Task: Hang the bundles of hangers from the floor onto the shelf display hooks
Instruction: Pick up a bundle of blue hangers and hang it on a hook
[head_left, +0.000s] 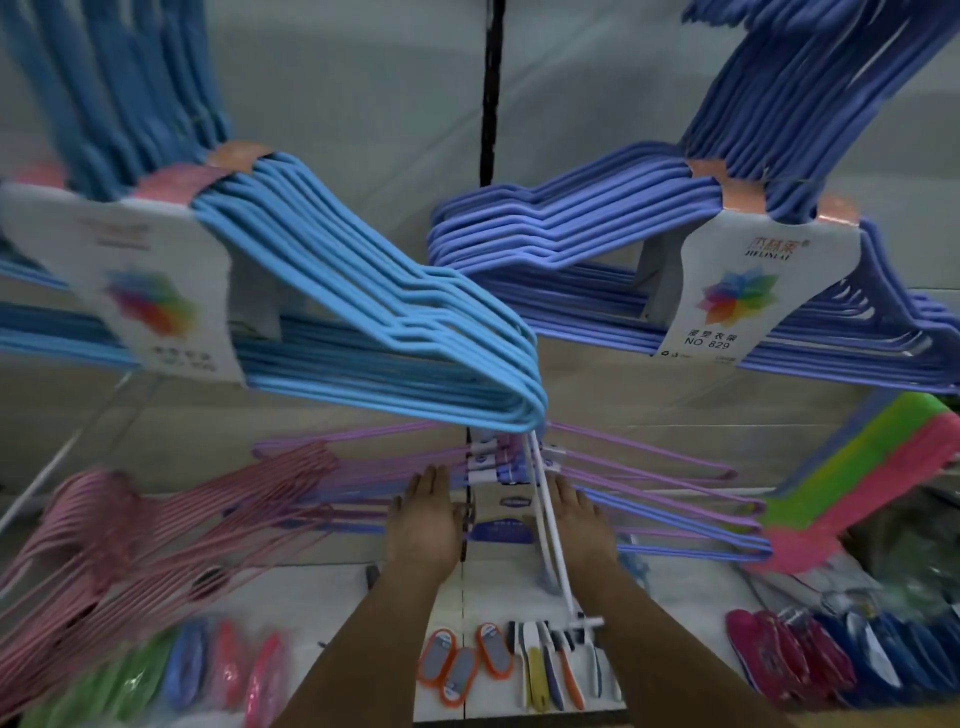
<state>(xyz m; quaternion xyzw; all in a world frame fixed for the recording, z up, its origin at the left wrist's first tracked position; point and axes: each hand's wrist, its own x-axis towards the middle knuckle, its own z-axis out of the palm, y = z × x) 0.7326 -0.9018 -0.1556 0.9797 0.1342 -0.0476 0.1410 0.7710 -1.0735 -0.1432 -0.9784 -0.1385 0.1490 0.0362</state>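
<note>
Hands first, from the head camera: we see our left hand (423, 512) and right hand (576, 512) stretched forward with fingers straight, holding nothing, among thin lilac hangers (649, 467) on the lower hooks. Between them runs a white display hook (545, 525). Above hang a light blue hanger bundle (374, 291) and a periwinkle hanger bundle (561, 223), each with a white label card. Pink hangers (130, 530) hang lower left; foot files (462, 670) sit below.
</note>
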